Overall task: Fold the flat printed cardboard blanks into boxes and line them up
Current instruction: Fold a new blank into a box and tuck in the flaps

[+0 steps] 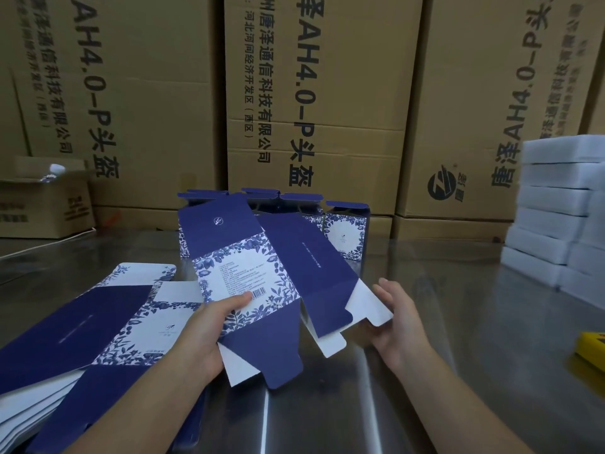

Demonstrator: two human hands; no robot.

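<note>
A blue and white floral printed cardboard blank [258,273] is held up over the steel table, partly opened into a sleeve. My left hand [209,329] grips its near left side, thumb on the white barcode panel. My right hand [397,319] holds the white inner flap at its right end, fingers behind the card. To the left lies a stack of flat blanks [82,335]. Behind the held blank stand several folded boxes [345,232] in a row, their top flaps open.
The steel table [442,322] reflects light. Large brown cartons [157,103] form a wall at the back. A stack of white foam blocks [556,211] stands at the right. A yellow object [592,350] lies at the right edge. A small open carton [45,204] sits far left.
</note>
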